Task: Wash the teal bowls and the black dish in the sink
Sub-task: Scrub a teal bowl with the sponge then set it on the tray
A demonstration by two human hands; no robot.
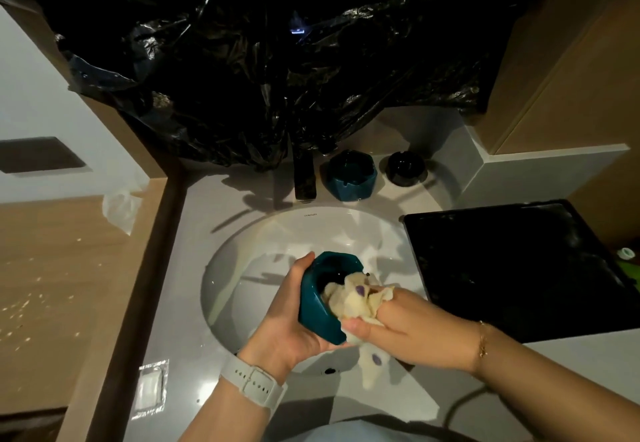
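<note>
Over the white oval sink [242,268], the left hand [287,317] holds a faceted teal ceramic bowl [317,306], tipped on its side so its opening faces right. The left-hand fingers wrap under and behind the bowl, with the thumb along its upper edge, grasping it firmly. The right hand [412,327] grips a cream-coloured cloth with purple spots [353,299], its fingers clenched around the bunched fabric, which is pushed into the bowl's opening; a loose end of the cloth hangs down below the hands. A white wristwatch [254,384] sits on the left wrist and a thin gold bracelet [482,339] on the right.

A second faceted teal bowl [351,175] stands upright on the pale grey surface [204,206] behind the sink, just to the right of the dark faucet [304,178]. A small round black dish [406,168] stands beside that bowl, further right, apart from it. A flat black rectangular tray [519,268] lies on the surface right of the sink. Crumpled black plastic sheeting [259,60] covers the wall above the faucet. A small clear sealed packet [151,388] lies on the surface at the near left of the sink.
</note>
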